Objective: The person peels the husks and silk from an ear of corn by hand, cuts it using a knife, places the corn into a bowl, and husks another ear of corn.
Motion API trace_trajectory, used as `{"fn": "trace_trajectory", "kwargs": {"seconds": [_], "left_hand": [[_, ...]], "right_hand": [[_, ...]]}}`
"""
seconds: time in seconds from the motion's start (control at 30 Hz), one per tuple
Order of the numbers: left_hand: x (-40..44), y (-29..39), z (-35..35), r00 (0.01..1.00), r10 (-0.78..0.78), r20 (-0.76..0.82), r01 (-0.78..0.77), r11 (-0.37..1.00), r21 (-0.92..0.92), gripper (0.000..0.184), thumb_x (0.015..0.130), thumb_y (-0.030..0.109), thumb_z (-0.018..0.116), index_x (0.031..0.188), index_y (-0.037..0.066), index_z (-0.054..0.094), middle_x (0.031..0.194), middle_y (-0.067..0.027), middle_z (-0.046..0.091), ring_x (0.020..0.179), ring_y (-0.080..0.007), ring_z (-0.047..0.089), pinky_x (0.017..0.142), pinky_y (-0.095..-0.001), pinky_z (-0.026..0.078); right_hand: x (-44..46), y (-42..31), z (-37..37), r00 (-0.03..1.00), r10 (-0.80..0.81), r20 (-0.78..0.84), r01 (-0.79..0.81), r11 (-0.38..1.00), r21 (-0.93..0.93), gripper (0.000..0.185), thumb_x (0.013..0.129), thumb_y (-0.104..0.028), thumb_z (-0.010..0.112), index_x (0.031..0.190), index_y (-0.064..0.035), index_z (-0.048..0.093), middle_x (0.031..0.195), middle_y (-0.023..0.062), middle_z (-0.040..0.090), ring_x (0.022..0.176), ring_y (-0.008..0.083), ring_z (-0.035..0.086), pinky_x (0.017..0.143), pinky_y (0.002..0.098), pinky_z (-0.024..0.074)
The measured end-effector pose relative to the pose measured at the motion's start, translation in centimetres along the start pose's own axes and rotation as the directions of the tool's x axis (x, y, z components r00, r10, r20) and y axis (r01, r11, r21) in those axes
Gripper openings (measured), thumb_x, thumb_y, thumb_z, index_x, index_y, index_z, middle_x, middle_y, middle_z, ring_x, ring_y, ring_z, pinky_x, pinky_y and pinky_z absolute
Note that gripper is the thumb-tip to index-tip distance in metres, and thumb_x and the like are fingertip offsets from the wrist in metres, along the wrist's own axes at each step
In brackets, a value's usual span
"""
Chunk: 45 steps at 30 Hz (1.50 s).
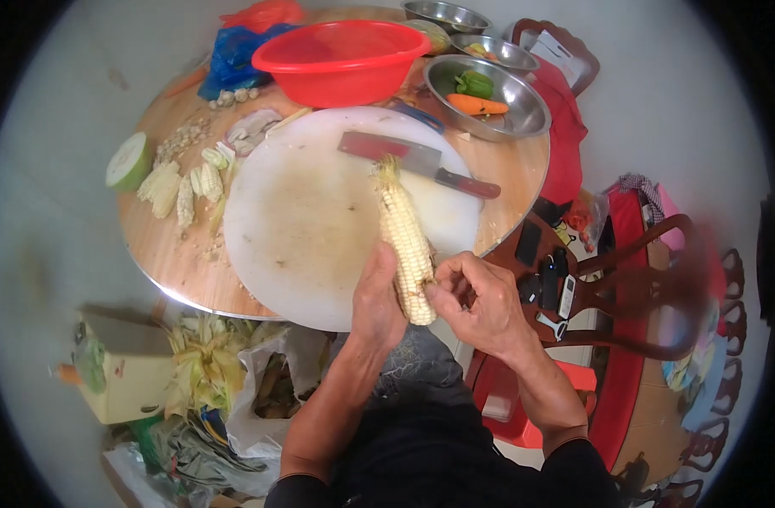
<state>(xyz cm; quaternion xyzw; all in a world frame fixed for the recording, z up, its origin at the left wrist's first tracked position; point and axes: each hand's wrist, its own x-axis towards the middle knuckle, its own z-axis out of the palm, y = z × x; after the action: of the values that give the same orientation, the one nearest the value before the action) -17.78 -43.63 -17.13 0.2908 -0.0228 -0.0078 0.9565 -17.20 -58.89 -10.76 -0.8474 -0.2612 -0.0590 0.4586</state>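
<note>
Black shirt (421,474) closest, the person's left hand (378,298) wraps the corn cob (402,229) above the cutting board (294,203), long axis pointing away, silk tip far and leaning left, right hand (482,306) pinching thumb-to-forefinger at its near end's right side.

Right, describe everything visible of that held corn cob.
The corn cob is husked, pale cream, with rows of kernels, yellowish silk at the far end and a brownish mark toward the near end. Held aslant, apparently over the cutting board, it rests against the left hand, and the right hand touches its right side.
</note>
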Motion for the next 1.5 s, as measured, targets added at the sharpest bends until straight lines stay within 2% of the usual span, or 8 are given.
{"fn": "trace_trajectory", "kwargs": {"seconds": [0.3,0.43,0.5,0.83,0.9,1.0,1.07,1.5], "left_hand": [[-0.5,-0.6,0.5,0.993,0.101,-0.065,-0.083,0.97,0.23,0.052,0.111,0.038,0.041,0.15,0.003,0.04,0.122,-0.0092,0.059,0.109,-0.0179,0.059,0.096,-0.0346,0.049],[-0.4,-0.4,0.7,0.994,0.084,-0.076,-0.07,0.982,0.174,0.049,0.111,0.039,0.04,0.144,0.003,0.044,0.118,-0.0106,0.06,0.107,-0.0203,0.059,0.094,-0.0365,0.049],[-0.3,-0.4,0.6,0.991,0.08,-0.109,-0.063,0.986,0.157,0.05,0.11,0.043,0.04,0.138,0.003,0.047,0.116,-0.0124,0.062,0.106,-0.0234,0.06,0.095,-0.0388,0.049],[-0.2,-0.3,0.5,0.999,-0.049,-0.021,0.045,0.985,-0.165,0.051,0.109,0.046,0.04,0.136,0.003,0.05,0.11,-0.0107,0.061,0.097,-0.0209,0.061,0.085,-0.0354,0.051],[-0.1,-0.4,0.2,0.998,-0.056,0.016,0.058,0.979,-0.195,0.052,0.109,0.046,0.04,0.136,0.003,0.05,0.11,-0.011,0.062,0.096,-0.0212,0.061,0.083,-0.0356,0.052],[-0.1,-0.5,-0.2,0.991,-0.039,0.126,0.064,0.978,-0.197,0.054,0.109,0.048,0.039,0.135,0.003,0.051,0.112,-0.0116,0.062,0.096,-0.0218,0.062,0.082,-0.0361,0.053],[-0.3,-0.2,0.0,0.987,-0.102,0.122,0.124,0.974,-0.189,0.067,0.108,0.052,0.038,0.156,0.006,0.029,0.115,-0.0144,0.059,0.104,-0.0261,0.059,0.084,-0.0397,0.053],[-0.6,-0.8,0.1,0.982,-0.109,0.157,0.125,0.988,-0.094,0.069,0.107,0.053,0.041,0.155,0.005,0.03,0.114,-0.0151,0.06,0.102,-0.0235,0.06,0.087,-0.0363,0.051]], "right_hand": [[-0.8,0.7,-0.1,0.997,-0.008,-0.079,0.003,0.998,-0.066,0.018,0.083,-0.011,0.078,0.095,-0.0034,0.066,0.075,0.0121,0.068,0.062,0.0258,0.07,0.058,0.0348,0.0551],[-1.4,1.5,-0.1,0.992,0.028,-0.123,-0.027,1.0,0.004,0.016,0.087,-0.008,0.073,0.101,-0.0018,0.07,0.078,0.0135,0.071,0.064,0.0249,0.072,0.058,0.0345,0.0556],[-1.4,0.6,-0.5,0.976,0.217,-0.02,-0.21,0.962,0.176,0.015,0.091,-0.002,0.066,0.105,0.0006,0.07,0.081,0.0135,0.07,0.067,0.0233,0.072,0.061,0.0329,0.0558],[-2.1,0.4,-0.6,0.998,0.066,-0.01,-0.061,0.964,0.259,0.016,0.099,0.007,0.055,0.107,0.007,0.069,0.091,0.0076,0.068,0.084,0.0118,0.066,0.075,0.0264,0.0551],[-2.2,0.3,-0.9,0.97,0.235,0.062,-0.24,0.885,0.399,0.017,0.102,0.003,0.053,0.106,0.0065,0.069,0.091,0.0067,0.067,0.083,0.0116,0.065,0.076,0.0266,0.0547],[-1.8,0.6,-1.7,0.894,0.388,0.224,-0.448,0.75,0.487,0.019,0.102,-0.003,0.054,0.112,0.0043,0.068,0.093,0.0065,0.07,0.081,0.0112,0.066,0.075,0.0263,0.0532],[-1.9,0.9,-1.7,0.911,0.355,0.211,-0.412,0.769,0.489,0.019,0.102,-0.004,0.054,0.112,0.0044,0.068,0.093,0.0073,0.07,0.081,0.0108,0.065,0.075,0.0254,0.0529],[-1.8,0.6,-2.1,0.887,0.386,0.254,-0.462,0.724,0.512,0.013,0.092,-0.007,0.074,0.098,0.0033,0.069,0.09,0.0019,0.071,0.082,0.005,0.064,0.073,0.0234,0.053]]}}
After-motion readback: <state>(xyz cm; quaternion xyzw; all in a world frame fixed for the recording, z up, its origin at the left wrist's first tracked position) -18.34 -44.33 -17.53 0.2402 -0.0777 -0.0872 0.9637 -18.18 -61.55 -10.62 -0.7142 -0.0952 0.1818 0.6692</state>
